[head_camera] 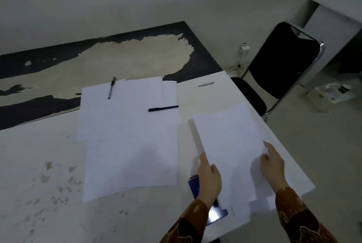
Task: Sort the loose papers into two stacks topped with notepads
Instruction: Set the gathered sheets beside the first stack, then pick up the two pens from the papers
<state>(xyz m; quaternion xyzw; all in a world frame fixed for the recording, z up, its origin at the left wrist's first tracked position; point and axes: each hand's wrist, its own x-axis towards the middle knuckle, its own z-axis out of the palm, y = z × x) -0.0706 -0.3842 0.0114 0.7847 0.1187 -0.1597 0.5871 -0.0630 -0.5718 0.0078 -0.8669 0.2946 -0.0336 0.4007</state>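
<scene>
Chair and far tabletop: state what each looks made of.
Chair: black padded back and seat, probably vinyl or fabric, on a shiny chromed metal tube frame that glints at the right edge. Far tabletop: a thin black coating, peeled away in ragged patches to pale, matt board beneath, likely laminate over wood composite.

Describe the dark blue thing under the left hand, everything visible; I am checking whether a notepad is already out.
The dark blue item lies flat on the white table near its front edge, between the spread papers and the sheets being held. It looks like a glossy cover, with a bright glare near its lower end and small red marks at its top. The left hand and sleeve hide its middle. Whether it is a notepad cannot be told.
</scene>
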